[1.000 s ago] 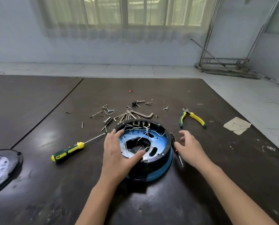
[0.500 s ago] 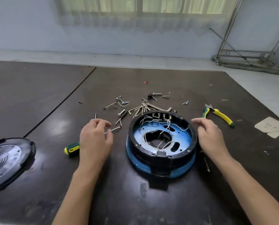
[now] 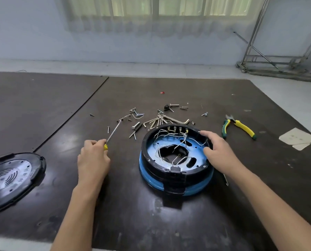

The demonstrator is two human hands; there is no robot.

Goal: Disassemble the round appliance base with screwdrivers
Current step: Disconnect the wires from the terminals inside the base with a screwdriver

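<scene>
The round appliance base [image 3: 176, 176], black on top with a blue lower ring, lies open side up on the dark table [image 3: 169, 220]; white wires cross its blue inside. My right hand [image 3: 218, 151] rests on its right rim, thumb inside the rim. My left hand [image 3: 94, 158] is closed around the yellow-green handle of a screwdriver [image 3: 114, 132], whose metal shaft points up and to the right, away from the base. A second, thin screwdriver [image 3: 226, 180] lies right of the base, mostly hidden by my right forearm.
Loose screws and hex keys [image 3: 162, 119] lie scattered just behind the base. Yellow-green pliers [image 3: 240, 126] lie to the right, paper scraps [image 3: 297, 138] beyond them. The removed black round cover [image 3: 11, 178] sits at the left table edge.
My left hand has taken the yellow-green screwdriver off the table and lifted it. My right hand has shifted onto the base's right rim. The camera has moved in closer.
</scene>
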